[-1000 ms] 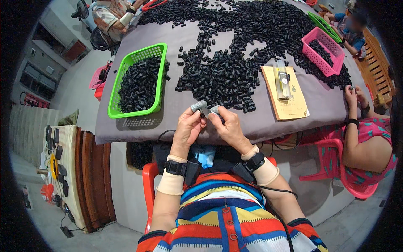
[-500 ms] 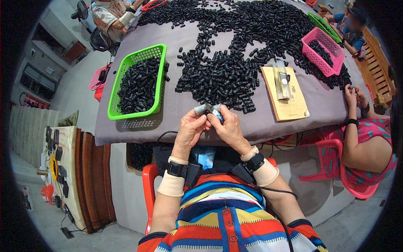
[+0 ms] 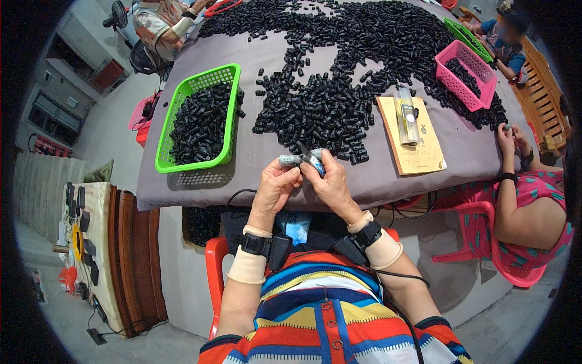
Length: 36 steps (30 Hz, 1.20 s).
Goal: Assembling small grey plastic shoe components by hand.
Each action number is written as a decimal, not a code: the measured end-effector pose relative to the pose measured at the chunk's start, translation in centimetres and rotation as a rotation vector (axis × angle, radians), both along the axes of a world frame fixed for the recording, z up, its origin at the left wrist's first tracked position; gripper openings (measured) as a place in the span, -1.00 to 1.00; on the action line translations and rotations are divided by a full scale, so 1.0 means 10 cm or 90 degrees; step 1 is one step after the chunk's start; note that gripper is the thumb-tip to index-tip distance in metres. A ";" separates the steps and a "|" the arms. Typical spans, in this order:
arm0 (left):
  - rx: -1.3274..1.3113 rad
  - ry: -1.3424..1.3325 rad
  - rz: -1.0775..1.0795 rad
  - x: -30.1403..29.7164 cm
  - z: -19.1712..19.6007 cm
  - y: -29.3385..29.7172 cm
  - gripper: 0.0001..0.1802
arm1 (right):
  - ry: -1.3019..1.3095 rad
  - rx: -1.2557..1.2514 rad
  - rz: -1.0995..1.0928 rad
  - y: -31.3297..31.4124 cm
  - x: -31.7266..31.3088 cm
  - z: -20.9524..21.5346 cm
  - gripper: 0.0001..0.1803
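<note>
Our left fingers [image 3: 282, 178], the index in a grey cover [image 3: 289, 161], pinch a small black piece [image 3: 304, 160] just above the front of the worktop [image 3: 253, 148]. Our right fingers [image 3: 328, 164] close on a blue-and-white object [image 3: 316, 165], too small for us to identify, touching or nearly touching that piece. Just beyond our hands spreads a heap of black pieces [image 3: 315, 109]. To our left stands a green basket [image 3: 235, 91] holding more; to our right lies a tan notebook [image 3: 427, 156] under a clear case [image 3: 408, 124], with a pink basket [image 3: 454, 86] farther off.
</note>
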<state>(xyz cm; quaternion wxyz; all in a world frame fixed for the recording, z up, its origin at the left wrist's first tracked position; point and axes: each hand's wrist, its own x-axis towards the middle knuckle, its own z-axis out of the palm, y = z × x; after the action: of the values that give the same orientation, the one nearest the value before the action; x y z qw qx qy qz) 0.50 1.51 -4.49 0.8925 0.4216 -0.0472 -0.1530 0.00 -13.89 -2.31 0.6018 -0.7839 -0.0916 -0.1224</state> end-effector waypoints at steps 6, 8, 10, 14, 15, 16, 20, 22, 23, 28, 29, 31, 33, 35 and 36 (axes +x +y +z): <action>0.013 0.036 0.032 -0.02 0.10 -0.06 -0.79 | -0.017 -0.028 0.008 0.01 0.01 -0.03 -0.74; 0.021 0.038 0.033 -0.02 0.11 -0.06 -0.79 | -0.018 -0.024 0.012 0.00 0.00 -0.01 -0.73; 0.029 0.041 0.031 -0.02 0.10 -0.06 -0.79 | 0.013 -0.036 0.033 -0.01 -0.01 0.00 -0.71; -0.010 0.039 0.007 -0.01 0.01 0.03 -0.77 | -0.012 -0.064 0.026 0.00 0.00 -0.03 -0.69; -0.017 0.040 -0.006 0.00 -0.01 0.04 -0.77 | -0.018 -0.060 0.029 0.00 0.00 -0.03 -0.70; -0.016 0.040 -0.006 0.01 -0.03 0.04 -0.77 | -0.023 -0.056 0.032 0.00 0.00 -0.04 -0.70; -0.036 0.043 0.022 0.03 -0.06 0.04 -0.75 | -0.022 -0.029 0.042 -0.03 -0.02 -0.03 -0.73; -0.039 0.047 0.029 0.04 -0.06 0.04 -0.73 | -0.125 -0.074 0.049 -0.03 -0.01 -0.07 -0.76; -0.058 0.042 0.014 0.04 -0.06 0.07 -0.72 | -0.125 -0.073 0.051 -0.02 -0.03 -0.05 -0.76; -0.060 0.035 -0.001 0.05 -0.09 0.09 -0.69 | -0.148 -0.148 0.063 -0.02 -0.06 0.02 -0.80; -0.059 0.037 0.002 0.05 -0.09 0.09 -0.69 | -0.147 -0.147 0.063 -0.01 -0.06 0.02 -0.80; -0.058 0.040 0.006 0.04 -0.10 0.09 -0.69 | -0.155 -0.152 0.058 -0.01 -0.06 0.03 -0.80; -0.043 0.054 0.016 0.04 -0.08 0.07 -0.69 | -0.149 -0.149 0.059 -0.01 -0.06 0.01 -0.80; -0.047 0.046 0.005 0.05 -0.08 0.08 -0.69 | -0.143 -0.147 0.060 0.00 -0.06 0.01 -0.80; -0.052 0.037 -0.006 0.05 -0.08 0.09 -0.69 | -0.147 -0.148 0.056 0.00 -0.06 0.01 -0.80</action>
<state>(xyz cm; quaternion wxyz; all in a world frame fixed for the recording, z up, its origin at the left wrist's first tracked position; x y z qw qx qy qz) 0.96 2.38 -5.32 0.9091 0.3803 -0.0299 -0.1675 -0.56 -13.89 -2.21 0.4974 -0.8242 -0.2077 -0.1736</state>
